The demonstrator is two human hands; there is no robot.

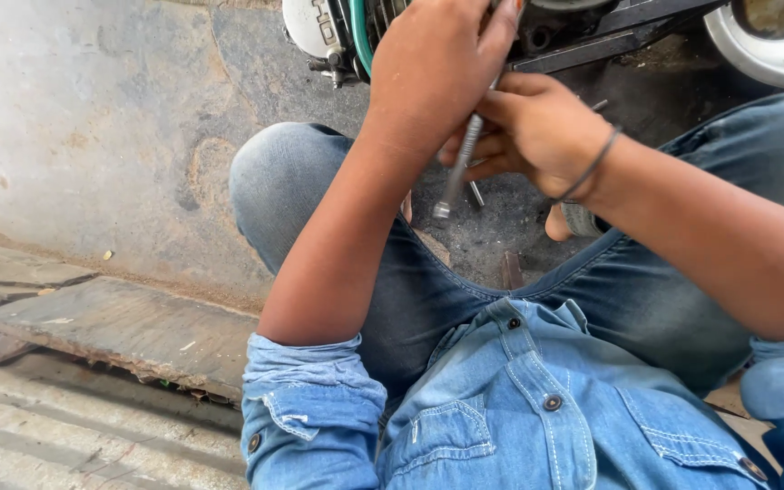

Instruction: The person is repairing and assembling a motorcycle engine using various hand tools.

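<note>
Left hand (437, 68): raised over the knees, fingers curled round the upper end of a long metal tool (461, 163).
Right hand (533, 127): just beside the left, fingers closed on the same tool lower down; dark band (592, 165) on the wrist.
Metal tool: silvery shaft, slanting down between the knees, its lower tip hanging free above the dark ground (492, 227).
Motorcycle engine (356, 27): directly beyond the hands.
Clothing: blue denim shirt (519, 408), jeans.
Concrete floor (93, 136): to the left.
</note>
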